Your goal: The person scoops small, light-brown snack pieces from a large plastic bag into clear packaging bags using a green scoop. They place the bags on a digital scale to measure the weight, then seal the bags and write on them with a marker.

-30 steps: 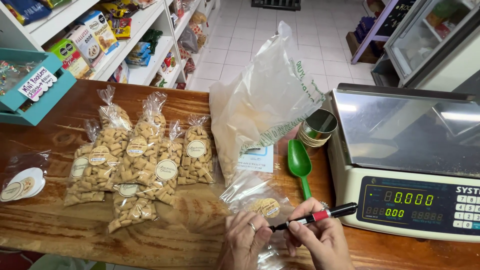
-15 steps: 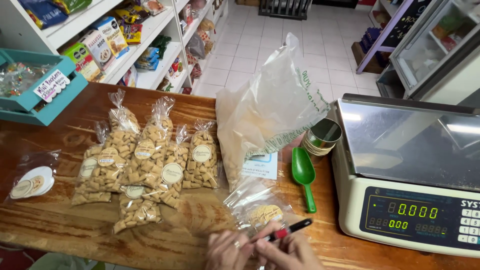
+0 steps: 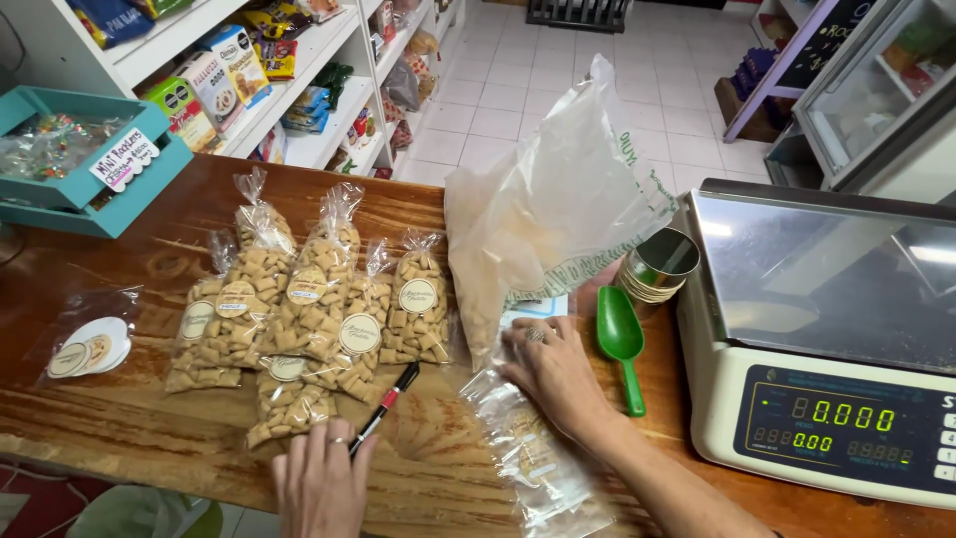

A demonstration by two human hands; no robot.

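A: Item one, pen?
B: On the counter, long axis running 1 to 7 o'clock. Its lower end touches the left hand, which lies flat, fingers loosely spread, gripping nothing I can see.

A: Right hand?
B: Open, palm down on empty clear bags. Big sack at its 12 o'clock, green scoop at 3.

A: Nearer the pen?
B: Left. Filled packets lie at the pen's 10 o'clock.
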